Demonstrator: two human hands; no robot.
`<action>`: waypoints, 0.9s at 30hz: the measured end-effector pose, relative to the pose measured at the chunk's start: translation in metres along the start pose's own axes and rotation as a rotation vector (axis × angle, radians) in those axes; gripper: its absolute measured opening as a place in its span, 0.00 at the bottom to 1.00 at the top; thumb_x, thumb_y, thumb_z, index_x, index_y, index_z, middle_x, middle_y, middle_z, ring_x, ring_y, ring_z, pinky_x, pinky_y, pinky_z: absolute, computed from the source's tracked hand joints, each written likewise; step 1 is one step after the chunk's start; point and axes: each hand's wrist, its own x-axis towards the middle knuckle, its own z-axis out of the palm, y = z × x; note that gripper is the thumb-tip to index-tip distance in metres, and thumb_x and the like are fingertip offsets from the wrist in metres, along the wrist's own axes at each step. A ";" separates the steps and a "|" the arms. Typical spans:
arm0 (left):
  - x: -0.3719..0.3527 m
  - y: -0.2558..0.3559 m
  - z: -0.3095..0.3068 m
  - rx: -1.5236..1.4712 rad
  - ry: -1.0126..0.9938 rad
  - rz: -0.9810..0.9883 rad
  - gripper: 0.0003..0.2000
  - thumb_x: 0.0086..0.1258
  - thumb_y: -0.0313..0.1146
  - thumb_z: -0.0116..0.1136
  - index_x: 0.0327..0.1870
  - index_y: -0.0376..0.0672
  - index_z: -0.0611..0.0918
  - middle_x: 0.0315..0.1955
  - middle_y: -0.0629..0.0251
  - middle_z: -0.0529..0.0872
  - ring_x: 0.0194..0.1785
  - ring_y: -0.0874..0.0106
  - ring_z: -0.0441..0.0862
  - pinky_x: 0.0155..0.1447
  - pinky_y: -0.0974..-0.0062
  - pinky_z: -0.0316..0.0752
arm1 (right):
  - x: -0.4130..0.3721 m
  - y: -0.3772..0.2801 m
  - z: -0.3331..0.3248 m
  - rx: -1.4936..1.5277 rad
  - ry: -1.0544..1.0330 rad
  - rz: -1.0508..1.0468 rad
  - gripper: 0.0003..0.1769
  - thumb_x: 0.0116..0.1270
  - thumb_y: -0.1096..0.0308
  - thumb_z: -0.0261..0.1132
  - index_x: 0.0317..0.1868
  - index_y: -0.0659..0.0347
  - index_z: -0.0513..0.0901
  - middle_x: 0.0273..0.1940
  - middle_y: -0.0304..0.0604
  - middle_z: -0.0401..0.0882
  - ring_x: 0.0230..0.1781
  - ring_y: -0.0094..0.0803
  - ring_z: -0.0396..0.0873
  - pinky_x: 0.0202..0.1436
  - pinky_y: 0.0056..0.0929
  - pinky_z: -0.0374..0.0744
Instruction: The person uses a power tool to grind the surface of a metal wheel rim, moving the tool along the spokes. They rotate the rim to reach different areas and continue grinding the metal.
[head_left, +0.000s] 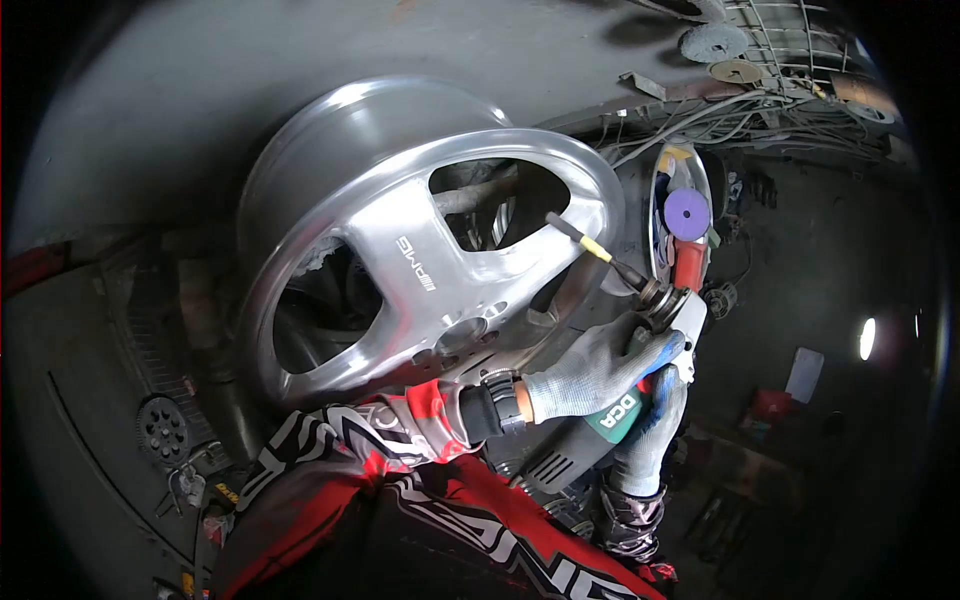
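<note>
A green and silver DCA angle grinder (612, 418) is held in front of my body at the right. Fitted to its head is a thin shaft with a yellow band and a dark tip (575, 232). My left hand (590, 370), in a grey glove with blue fingertips, closes around the grinder near its head; a watch sits on that wrist. Lower down, my gloved right hand (652, 430) wraps the far side of the grinder body. A shiny AMG alloy wheel (395, 225) leans before me, and the shaft's tip overlaps its right spoke and opening.
A container (660, 165) behind the wheel holds a purple disc (687, 214) and a red object (688, 265). Cables (740, 110) and a wire rack (800, 40) are at upper right. A dark round part with holes (163, 428) lies at lower left.
</note>
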 end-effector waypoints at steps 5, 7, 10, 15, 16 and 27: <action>-0.001 0.007 -0.008 0.001 -0.042 -0.161 0.16 0.82 0.35 0.50 0.66 0.45 0.78 0.51 0.50 0.79 0.53 0.50 0.78 0.56 0.56 0.74 | 0.004 0.014 -0.016 -0.073 -0.028 0.015 0.40 0.73 0.60 0.66 0.78 0.68 0.59 0.67 0.48 0.75 0.65 0.33 0.77 0.71 0.34 0.73; 0.004 0.009 -0.008 -0.082 -0.043 -0.278 0.16 0.82 0.36 0.50 0.66 0.46 0.78 0.52 0.50 0.79 0.55 0.49 0.77 0.59 0.54 0.73 | 0.007 0.015 -0.014 -0.042 -0.083 -0.031 0.42 0.72 0.60 0.67 0.78 0.68 0.59 0.67 0.48 0.74 0.65 0.34 0.76 0.71 0.34 0.72; 0.003 -0.002 -0.008 0.079 0.002 -0.015 0.18 0.82 0.40 0.54 0.67 0.42 0.77 0.48 0.46 0.83 0.49 0.49 0.85 0.49 0.59 0.78 | 0.003 0.013 -0.014 -0.051 -0.018 0.018 0.40 0.73 0.62 0.66 0.79 0.67 0.58 0.67 0.48 0.75 0.66 0.34 0.76 0.71 0.35 0.72; 0.005 -0.003 -0.011 0.195 -0.056 0.163 0.18 0.83 0.34 0.50 0.70 0.50 0.77 0.50 0.50 0.81 0.47 0.53 0.84 0.50 0.59 0.78 | -0.004 0.015 -0.008 -0.021 0.027 -0.031 0.39 0.74 0.63 0.65 0.78 0.66 0.59 0.65 0.47 0.75 0.65 0.34 0.76 0.70 0.35 0.73; 0.006 -0.002 -0.012 0.196 -0.057 0.162 0.18 0.83 0.34 0.50 0.70 0.50 0.77 0.50 0.50 0.81 0.47 0.53 0.84 0.50 0.59 0.78 | -0.004 0.023 -0.015 -0.016 0.014 -0.028 0.41 0.73 0.60 0.66 0.78 0.66 0.58 0.66 0.48 0.74 0.65 0.34 0.75 0.71 0.36 0.72; 0.011 0.003 -0.016 0.170 -0.056 0.133 0.21 0.83 0.46 0.51 0.62 0.35 0.76 0.47 0.50 0.83 0.46 0.53 0.84 0.52 0.62 0.77 | -0.002 0.025 -0.008 0.019 0.016 -0.056 0.50 0.69 0.54 0.73 0.79 0.67 0.54 0.67 0.49 0.73 0.66 0.36 0.74 0.72 0.36 0.71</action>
